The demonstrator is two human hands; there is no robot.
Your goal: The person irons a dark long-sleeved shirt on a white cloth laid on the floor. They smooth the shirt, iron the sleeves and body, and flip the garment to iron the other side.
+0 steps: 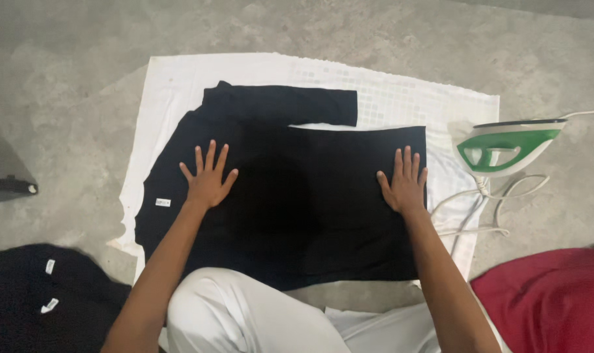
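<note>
A black long-sleeved shirt [297,196] lies spread flat on a white cloth [388,98] on the concrete floor, one sleeve folded across its top. My left hand [207,178] rests palm down on the shirt's left part, fingers spread. Flat on the shirt's right edge lies my right hand [404,180], fingers together and extended. Neither hand grips anything.
A green and white iron [506,147] stands on the white cloth at the right, its white cord [486,209] looping beside it. Dark clothes [42,301] lie at lower left, a red cloth [552,301] at lower right. My white-trousered knee [245,314] is at the bottom.
</note>
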